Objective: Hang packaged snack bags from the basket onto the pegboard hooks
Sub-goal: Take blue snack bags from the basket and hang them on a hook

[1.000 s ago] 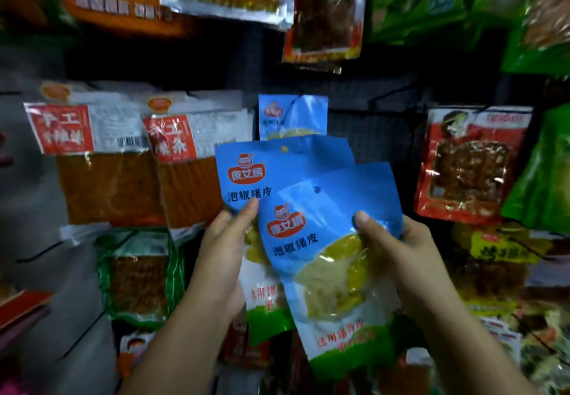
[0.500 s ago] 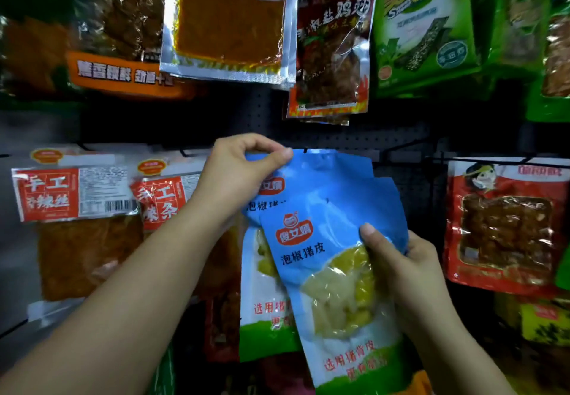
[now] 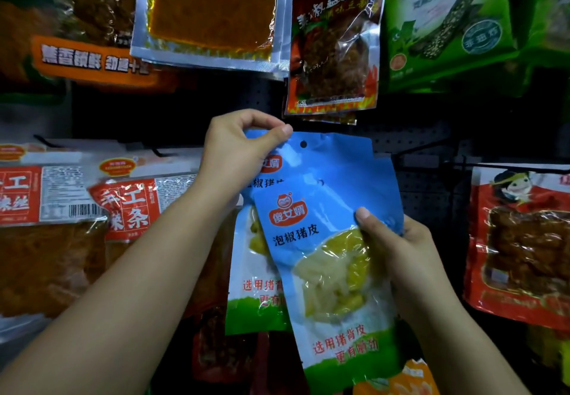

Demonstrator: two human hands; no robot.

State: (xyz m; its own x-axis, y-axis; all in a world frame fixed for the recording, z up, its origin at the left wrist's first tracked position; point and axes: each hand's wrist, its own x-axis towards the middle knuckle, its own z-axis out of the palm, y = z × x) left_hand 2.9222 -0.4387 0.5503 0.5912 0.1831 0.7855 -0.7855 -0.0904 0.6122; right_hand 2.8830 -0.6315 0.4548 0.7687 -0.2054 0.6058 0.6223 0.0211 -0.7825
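1. The pegboard [image 3: 410, 141] fills the dark centre of the frame
2. The right hand [image 3: 398, 249] grips the front blue bag [image 3: 327, 259] at centre right
3. The left hand [image 3: 237, 154] pinches the rear blue bag [image 3: 327, 160] by its top edge; its punched hole [image 3: 303, 144] should be lined up squarely with a hook

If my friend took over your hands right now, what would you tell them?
Left hand: fingers pinch the top corner of the back blue bag, its hang hole near the top edge.
Right hand: grips the front blue bag at its right edge, overlapping the back one.
Both bags are held up in front of the pegboard; I can't tell if the back one is on a hook.
Left: hook both. Basket not in view.
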